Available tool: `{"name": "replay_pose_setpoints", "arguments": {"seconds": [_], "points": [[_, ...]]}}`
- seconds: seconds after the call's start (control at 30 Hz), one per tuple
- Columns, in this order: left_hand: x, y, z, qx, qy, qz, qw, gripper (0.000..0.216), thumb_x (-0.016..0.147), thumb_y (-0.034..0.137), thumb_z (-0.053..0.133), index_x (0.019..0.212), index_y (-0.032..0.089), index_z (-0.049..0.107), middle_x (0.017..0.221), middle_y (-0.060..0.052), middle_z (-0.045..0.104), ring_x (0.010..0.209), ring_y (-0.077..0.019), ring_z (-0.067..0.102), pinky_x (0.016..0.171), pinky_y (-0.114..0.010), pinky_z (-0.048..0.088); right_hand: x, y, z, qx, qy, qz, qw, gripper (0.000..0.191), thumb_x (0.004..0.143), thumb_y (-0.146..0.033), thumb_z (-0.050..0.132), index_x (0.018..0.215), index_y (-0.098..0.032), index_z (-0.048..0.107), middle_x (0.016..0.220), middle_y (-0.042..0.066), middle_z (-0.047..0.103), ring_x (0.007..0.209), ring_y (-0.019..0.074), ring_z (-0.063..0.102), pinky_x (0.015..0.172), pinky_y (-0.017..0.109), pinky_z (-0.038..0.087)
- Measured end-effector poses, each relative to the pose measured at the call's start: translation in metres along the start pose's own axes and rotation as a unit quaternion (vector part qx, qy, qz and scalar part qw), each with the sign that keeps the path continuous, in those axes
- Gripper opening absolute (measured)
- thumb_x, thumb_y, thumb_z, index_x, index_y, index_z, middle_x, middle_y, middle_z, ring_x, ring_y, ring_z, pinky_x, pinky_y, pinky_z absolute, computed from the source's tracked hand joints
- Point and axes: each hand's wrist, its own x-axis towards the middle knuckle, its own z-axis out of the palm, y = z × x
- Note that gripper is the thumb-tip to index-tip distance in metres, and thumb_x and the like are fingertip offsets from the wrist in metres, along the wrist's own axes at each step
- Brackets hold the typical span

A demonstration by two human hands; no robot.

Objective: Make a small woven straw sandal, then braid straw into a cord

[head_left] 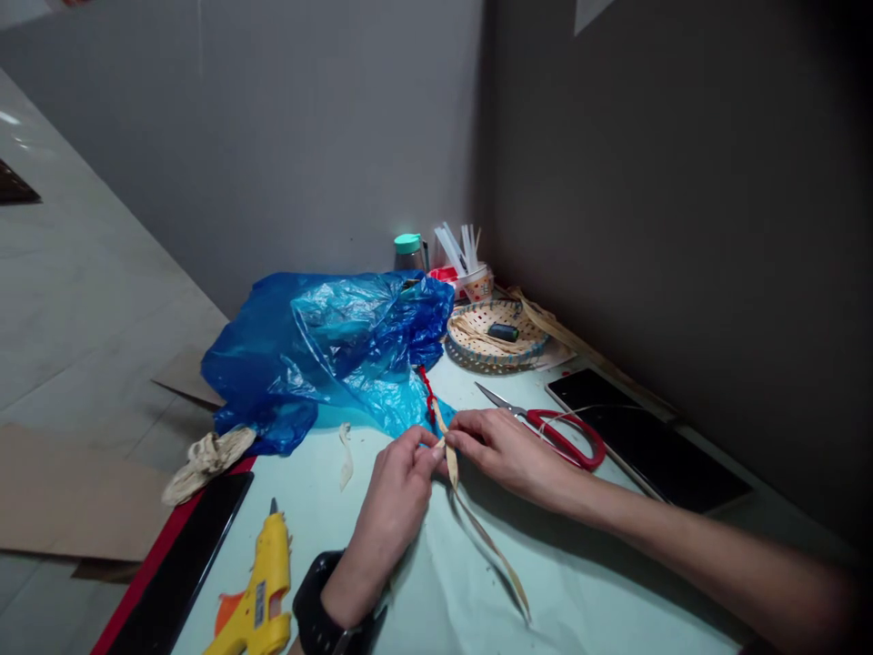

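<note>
We see a crumpled, translucent blue plastic bag.
Behind it stands a teal-lidded bottle, perhaps clear; nearer us lie a yellow plastic glue gun and, at right, a flat black rectangular slab.

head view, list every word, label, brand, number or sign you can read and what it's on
No words or numbers can be read for certain.
Yellow glue gun: a small label on its side, too small and blurred to read.
Patterned cup: small printed marks, too blurred to tell whether any are letters.
</note>
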Motion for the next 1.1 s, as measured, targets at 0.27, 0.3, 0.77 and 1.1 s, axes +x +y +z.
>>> {"name": "replay_pose_setpoints", "arguments": {"seconds": [0.27,0.3,0.77,1.1], "points": [[-0.016,0.005,0.021,0.293,0.068,0.165,0.939,0.024,0.091,0.015,0.040,0.077,0.018,0.061,0.067,-0.003,0.065,0.058,-0.0173,0.059,0.056,-0.029,0.034,-0.001,0.007,0.001,0.069,0.007,-0.004,0.998,0.032,0.089,-0.025,0.047,0.060,-0.015,0.055,0.057,-0.003,0.054,0.055,0.0103,0.045,0.054,0.024,0.028],[-0.018,0.002,0.027,0.325,0.081,0.195,0.922,0.024,0.089,0.011,0.040,0.079,0.017,0.061,0.067,-0.004,0.065,0.057,-0.0182,0.060,0.055,-0.030,0.034,-0.001,0.008,0.001,0.091,-0.002,-0.001,0.996,0.032,0.088,-0.025,0.048,0.058,-0.016,0.053,0.055,-0.003,0.051,0.054,0.0100,0.042,0.052,0.024,0.027],[-0.018,0.010,0.010,0.153,0.108,0.151,0.971,0.026,0.089,0.033,0.051,0.072,0.021,0.066,0.071,-0.006,0.066,0.066,-0.0198,0.059,0.063,-0.029,0.037,0.001,0.012,0.001,0.257,-0.060,0.047,0.963,0.028,0.084,-0.034,0.054,0.069,-0.013,0.064,0.063,0.000,0.058,0.055,0.0109,0.043,0.054,0.023,0.030],[0.006,-0.011,0.019,-0.301,-0.104,-0.099,0.943,0.021,0.080,0.037,0.056,0.085,0.018,0.049,0.063,0.006,0.048,0.042,-0.0039,0.027,0.040,-0.017,0.019,-0.001,0.012,0.002,0.242,-0.087,-0.017,0.966,0.027,0.090,-0.028,0.046,0.078,-0.013,0.065,0.078,0.006,0.069,0.071,0.0175,0.061,0.067,0.026,0.042]]}}
